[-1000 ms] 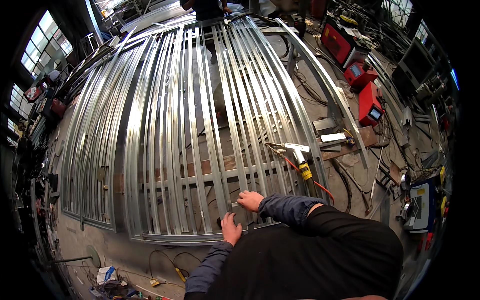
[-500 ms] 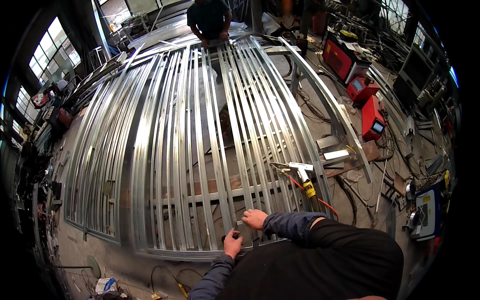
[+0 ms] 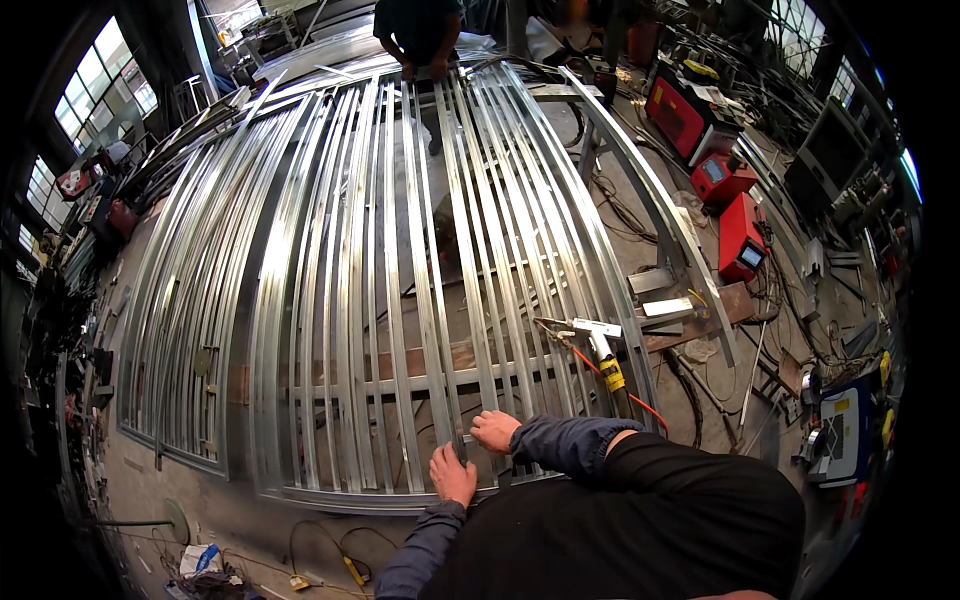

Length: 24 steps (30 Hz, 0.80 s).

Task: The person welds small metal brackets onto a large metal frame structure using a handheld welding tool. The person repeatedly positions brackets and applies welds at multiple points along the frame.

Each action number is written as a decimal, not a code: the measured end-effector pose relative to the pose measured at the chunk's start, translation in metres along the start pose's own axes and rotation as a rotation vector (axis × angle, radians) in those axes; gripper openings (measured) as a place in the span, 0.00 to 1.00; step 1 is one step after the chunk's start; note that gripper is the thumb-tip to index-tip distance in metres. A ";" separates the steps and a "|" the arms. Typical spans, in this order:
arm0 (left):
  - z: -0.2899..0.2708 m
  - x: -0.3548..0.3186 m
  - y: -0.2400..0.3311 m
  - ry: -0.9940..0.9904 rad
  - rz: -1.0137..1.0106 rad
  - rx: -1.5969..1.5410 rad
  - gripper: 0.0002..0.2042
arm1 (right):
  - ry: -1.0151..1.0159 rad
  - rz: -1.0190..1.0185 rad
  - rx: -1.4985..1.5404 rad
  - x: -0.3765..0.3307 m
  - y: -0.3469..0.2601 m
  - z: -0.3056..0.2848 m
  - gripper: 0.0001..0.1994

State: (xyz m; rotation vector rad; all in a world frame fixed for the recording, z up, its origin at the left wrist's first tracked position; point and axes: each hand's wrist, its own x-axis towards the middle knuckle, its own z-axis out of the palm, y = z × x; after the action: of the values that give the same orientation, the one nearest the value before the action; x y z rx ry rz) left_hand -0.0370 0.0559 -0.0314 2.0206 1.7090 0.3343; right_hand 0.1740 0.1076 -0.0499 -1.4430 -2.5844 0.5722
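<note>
A large frame of long parallel silver metal bars [image 3: 395, 345] lies in front of me. My left hand [image 3: 453, 476] is at its near end, fingers stretched out along one of the bars. To the right and slightly farther away is my right hand [image 3: 495, 432], its fingers bent together over the gap between two bars. A small pale piece [image 3: 468, 438] shows at its fingertips; its kind is too small to tell. Right of my hands, a white hand-held welding gun [image 3: 598, 328] with a yellow-wrapped grip rests on the bars.
A second barred frame [image 3: 205, 300] lies at the left. Across the far end, a co-worker [image 3: 418, 35] has both hands at the bars. Red machines [image 3: 742, 237], cables and a blue-white machine [image 3: 850, 435] stand at the right. An orange hose [image 3: 645, 408] runs from the gun.
My left hand has moved slightly up and left, its fingers now straighter. A dark thing beside it no longer shows. My right hand shifted slightly left; the view moved a little too.
</note>
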 end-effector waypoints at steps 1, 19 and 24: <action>0.005 0.007 -0.005 0.042 -0.033 0.006 0.34 | -0.004 0.005 -0.001 0.003 0.000 0.000 0.11; 0.008 0.050 -0.094 -0.492 -0.629 -0.849 0.28 | -0.026 0.045 -0.004 -0.003 -0.003 -0.001 0.11; 0.010 0.042 -0.073 -0.312 -0.472 -0.347 0.31 | -0.026 0.040 -0.010 -0.004 -0.002 -0.001 0.11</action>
State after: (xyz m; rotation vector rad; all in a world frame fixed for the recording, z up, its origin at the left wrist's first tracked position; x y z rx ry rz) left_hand -0.0872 0.1035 -0.0808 1.2997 1.7209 0.1330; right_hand 0.1745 0.1033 -0.0478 -1.5029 -2.5868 0.5878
